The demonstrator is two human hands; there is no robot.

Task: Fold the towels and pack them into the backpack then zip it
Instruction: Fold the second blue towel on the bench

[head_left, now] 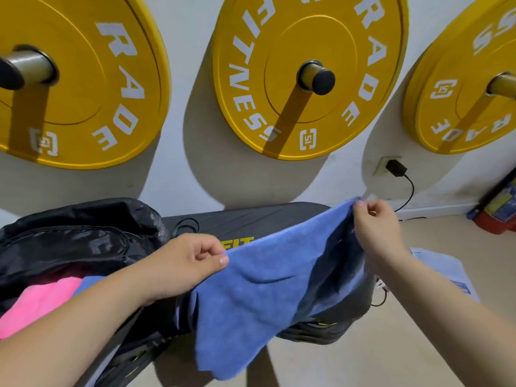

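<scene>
A blue towel (268, 286) was held spread above the bench (279, 216), one top corner pinched by the left hand (184, 263), the other by the right hand (377, 222). The backpack (83, 233) lay open at left, a pink towel (42, 300) seen inside.

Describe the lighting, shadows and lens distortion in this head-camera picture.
Head view: hard light from above casts dark, sharp-edged shadows of the yellow weight plates down the white wall; wide-angle bending curves the plates at both edges; the blue towel and both hands stay fairly sharp.
</scene>
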